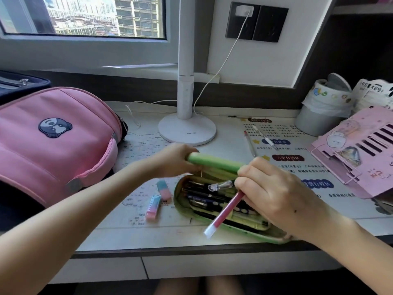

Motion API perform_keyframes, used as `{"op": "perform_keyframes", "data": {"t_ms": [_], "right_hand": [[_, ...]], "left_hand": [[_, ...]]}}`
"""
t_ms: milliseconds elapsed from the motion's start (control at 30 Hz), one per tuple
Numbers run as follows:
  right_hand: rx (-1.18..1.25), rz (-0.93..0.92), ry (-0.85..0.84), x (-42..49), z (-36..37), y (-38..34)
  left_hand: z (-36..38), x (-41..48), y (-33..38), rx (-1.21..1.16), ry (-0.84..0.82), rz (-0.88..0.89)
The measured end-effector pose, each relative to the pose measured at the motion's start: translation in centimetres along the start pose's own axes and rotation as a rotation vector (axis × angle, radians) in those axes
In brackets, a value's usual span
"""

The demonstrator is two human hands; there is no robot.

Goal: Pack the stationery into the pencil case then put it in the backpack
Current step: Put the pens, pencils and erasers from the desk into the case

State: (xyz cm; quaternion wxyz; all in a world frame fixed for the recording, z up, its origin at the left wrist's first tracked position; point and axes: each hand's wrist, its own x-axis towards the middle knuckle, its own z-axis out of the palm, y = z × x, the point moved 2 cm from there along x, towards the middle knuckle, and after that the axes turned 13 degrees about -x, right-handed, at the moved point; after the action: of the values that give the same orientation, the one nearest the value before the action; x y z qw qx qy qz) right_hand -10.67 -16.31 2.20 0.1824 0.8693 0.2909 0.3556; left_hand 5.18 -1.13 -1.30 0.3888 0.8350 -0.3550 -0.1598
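A green pencil case (182, 206) lies open on the desk with several dark pens inside. My left hand (174, 160) grips the left end of its raised lid (214, 161). Over the case, my right hand (274, 196) holds two pens at once: a red pen with a white end (225, 211) slanting down to the left, and a pen with a clear cap (221, 185). Two pink-and-blue erasers (164, 190) (152, 207) lie just left of the case. Two more pens (249, 143) (265, 138) rest on the desk mat behind it. The pink backpack (55, 141) lies at the left.
A white desk lamp (187, 128) stands behind the case, its cable running to a wall socket (244, 20). A lined bin (321, 116) and a pink slotted book stand (359, 154) are at the right. The desk's front edge (170, 250) is close below the case.
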Motion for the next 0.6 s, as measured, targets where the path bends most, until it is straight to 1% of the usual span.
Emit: {"op": "perform_keyframes", "data": {"t_ms": [67, 133, 200, 300, 367, 467, 533, 600], "right_hand": [[-0.045, -0.024, -0.027, 0.4, 0.4, 0.1], [-0.035, -0.037, -0.093, 1.0, 1.5, 0.1], [0.044, -0.022, -0.187, 1.8, 3.0, 0.3], [0.204, -0.027, -0.330, 3.1, 5.5, 0.4], [0.307, -0.010, -0.444, 3.8, 7.3, 0.3], [0.372, 0.061, -0.544, 4.7, 9.2, 0.5], [0.398, 0.156, -0.549, 5.2, 9.6, 0.9], [0.408, 0.230, -0.528, 5.4, 9.7, 1.6]], "left_hand": [[-0.6, 1.3, -0.3, -0.124, 0.133, -0.031], [-0.7, 2.5, -0.9, -0.341, 0.242, -0.097], [-0.5, 3.6, -1.8, -0.501, 0.356, -0.180], [0.0, 5.0, -3.8, -0.619, 0.512, -0.297], [0.1, 5.5, -4.6, -0.671, 0.582, -0.347], [0.1, 6.0, -5.2, -0.741, 0.596, -0.393], [-0.1, 6.1, -5.5, -0.808, 0.549, -0.427], [-0.4, 6.2, -6.0, -0.845, 0.469, -0.469]]}}
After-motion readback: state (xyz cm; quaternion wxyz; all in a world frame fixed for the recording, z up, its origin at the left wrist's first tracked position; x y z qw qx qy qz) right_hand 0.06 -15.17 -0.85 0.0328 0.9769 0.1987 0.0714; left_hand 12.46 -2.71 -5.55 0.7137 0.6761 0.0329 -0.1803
